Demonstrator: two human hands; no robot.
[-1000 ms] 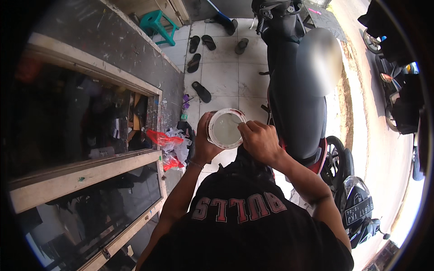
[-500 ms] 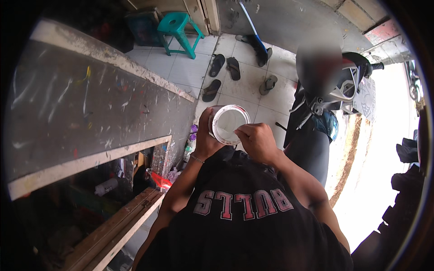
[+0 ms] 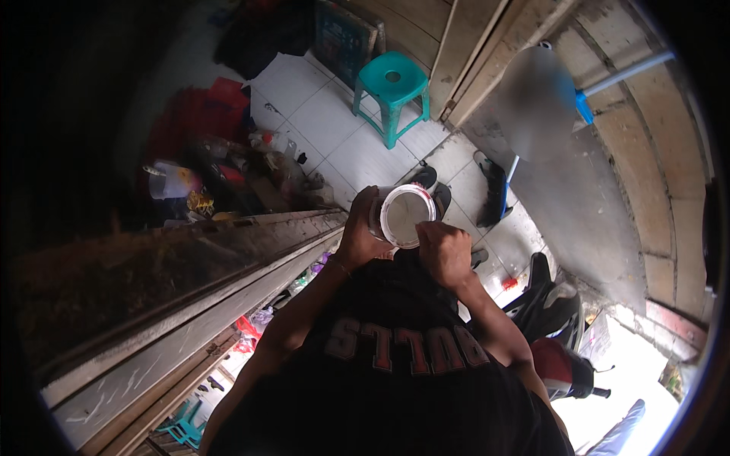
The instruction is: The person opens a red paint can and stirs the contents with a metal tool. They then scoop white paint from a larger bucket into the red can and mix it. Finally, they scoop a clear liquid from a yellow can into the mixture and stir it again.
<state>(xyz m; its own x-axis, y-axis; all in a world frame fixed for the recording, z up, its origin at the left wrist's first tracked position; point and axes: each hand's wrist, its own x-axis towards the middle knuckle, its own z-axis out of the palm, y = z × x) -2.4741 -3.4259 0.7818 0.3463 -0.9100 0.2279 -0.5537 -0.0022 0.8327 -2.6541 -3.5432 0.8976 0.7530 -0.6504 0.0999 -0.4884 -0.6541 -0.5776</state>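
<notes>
My left hand (image 3: 363,232) is wrapped round the side of a round paint tub (image 3: 385,218). The tub is held upright in front of my chest, its top uncovered. Inside its white, red-smeared rim shows a pale, greyish-white content (image 3: 407,214). My right hand (image 3: 445,249) is closed at the tub's right edge, with its curled fingertips over the rim. Whatever those fingers grip, if anything, is hidden from view.
A green plastic stool (image 3: 391,80) stands on white floor tiles ahead. Left of me runs a wooden ledge (image 3: 228,243), with cluttered items (image 3: 274,163) beyond it. Sandals (image 3: 422,176) and a blue broom (image 3: 498,194) lie ahead right; a motorcycle (image 3: 559,357) stands at the right.
My view has swung left: stool and sandals now sit further right in it, the motorcycle lower. Both hands keep nearly the same hold on the tub.
</notes>
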